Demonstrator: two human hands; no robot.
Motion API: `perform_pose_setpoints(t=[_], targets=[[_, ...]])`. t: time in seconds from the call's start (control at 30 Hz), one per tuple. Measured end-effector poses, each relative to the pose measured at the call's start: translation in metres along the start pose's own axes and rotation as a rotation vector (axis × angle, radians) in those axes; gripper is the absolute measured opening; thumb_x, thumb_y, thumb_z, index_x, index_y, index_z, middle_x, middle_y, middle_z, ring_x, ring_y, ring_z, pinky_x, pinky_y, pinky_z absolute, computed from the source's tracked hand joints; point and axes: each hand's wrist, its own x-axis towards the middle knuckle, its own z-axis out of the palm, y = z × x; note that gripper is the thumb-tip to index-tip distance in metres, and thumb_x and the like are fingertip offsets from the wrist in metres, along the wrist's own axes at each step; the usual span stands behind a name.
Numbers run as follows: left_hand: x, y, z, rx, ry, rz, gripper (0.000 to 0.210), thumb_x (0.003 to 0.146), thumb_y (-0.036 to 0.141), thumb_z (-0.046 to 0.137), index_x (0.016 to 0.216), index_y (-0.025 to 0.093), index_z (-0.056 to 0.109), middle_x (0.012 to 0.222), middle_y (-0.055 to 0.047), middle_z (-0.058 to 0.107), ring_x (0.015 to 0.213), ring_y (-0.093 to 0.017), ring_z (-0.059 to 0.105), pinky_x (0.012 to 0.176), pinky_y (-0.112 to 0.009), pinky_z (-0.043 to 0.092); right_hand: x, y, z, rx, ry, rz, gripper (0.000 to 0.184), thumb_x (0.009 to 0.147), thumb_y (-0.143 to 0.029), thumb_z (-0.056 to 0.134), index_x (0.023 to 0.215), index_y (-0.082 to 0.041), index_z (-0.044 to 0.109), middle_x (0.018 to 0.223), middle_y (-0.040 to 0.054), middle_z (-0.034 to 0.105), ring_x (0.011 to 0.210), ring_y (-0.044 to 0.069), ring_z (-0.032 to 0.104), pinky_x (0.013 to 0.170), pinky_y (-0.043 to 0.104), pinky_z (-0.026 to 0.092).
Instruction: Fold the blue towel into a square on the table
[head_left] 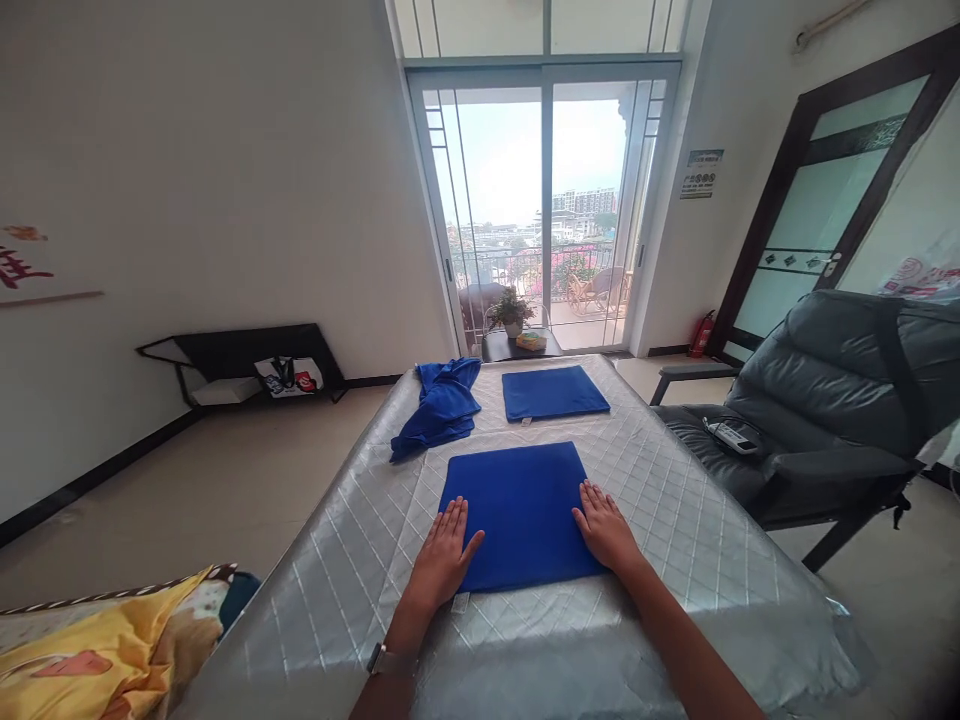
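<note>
A blue rectangular cloth cover lies flat before me, a small white tag at its near left corner. My left hand rests flat on its left edge, fingers stretched out and thumb spread. On the right edge lies my right hand, also flat with its fingers extended. Neither hand grips anything. Farther back is a second flat blue cover with a white tag on its near edge. To its left sits a crumpled heap of blue cloth.
A silvery quilted sheet covers the table under the cloths. To the right stands a grey recliner with a power strip on its seat. Yellow bedding lies at lower left. A potted plant stands beyond the far edge.
</note>
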Motion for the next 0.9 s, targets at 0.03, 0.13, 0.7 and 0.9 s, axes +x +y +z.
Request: perform_pose_setpoints(t=[0.03, 0.13, 0.7, 0.9], targets=[[0.003, 0.009, -0.001, -0.009, -0.014, 0.039, 0.074, 0.101, 0.062, 0.018, 0.159, 0.016, 0.017, 0.165, -0.01, 0.022, 0.152, -0.023, 0.02, 0.124, -0.046, 0.022, 0.0, 0.0, 0.0, 0.011, -0.004, 0.002, 0.065, 0.102, -0.04, 0.023, 0.158, -0.007, 0.022, 0.165, 0.0116, 0.019, 0.153, 0.022, 0.015, 0.125, 0.042, 0.014], [0.015, 0.048, -0.006, -0.033, -0.072, 0.196, 0.072, 0.101, 0.06, 0.017, 0.159, 0.018, 0.02, 0.165, -0.008, 0.023, 0.152, -0.022, 0.02, 0.124, -0.044, 0.024, 0.001, 0.0, 0.001, 0.026, 0.0, 0.006, 0.065, 0.102, -0.041, 0.023, 0.158, -0.008, 0.023, 0.165, 0.011, 0.019, 0.153, 0.022, 0.016, 0.125, 0.042, 0.013], [0.091, 0.182, 0.029, -0.131, 0.036, 0.384, 0.066, 0.104, 0.049, 0.01, 0.157, 0.012, 0.027, 0.162, -0.01, 0.032, 0.152, -0.019, 0.021, 0.125, -0.04, 0.02, -0.001, 0.003, 0.005, -0.074, 0.031, -0.018, 0.062, 0.096, -0.022, 0.029, 0.158, -0.012, 0.027, 0.165, 0.0081, 0.024, 0.152, 0.022, 0.02, 0.124, 0.039, 0.016], [0.09, 0.182, 0.03, -0.135, 0.038, 0.353, 0.064, 0.103, 0.045, 0.012, 0.158, 0.014, 0.024, 0.162, -0.009, 0.031, 0.153, -0.021, 0.02, 0.125, -0.044, 0.02, -0.001, 0.0, 0.001, -0.039, 0.006, -0.002, 0.063, 0.097, -0.026, 0.028, 0.158, -0.009, 0.025, 0.165, 0.0088, 0.022, 0.153, 0.022, 0.019, 0.124, 0.04, 0.015]])
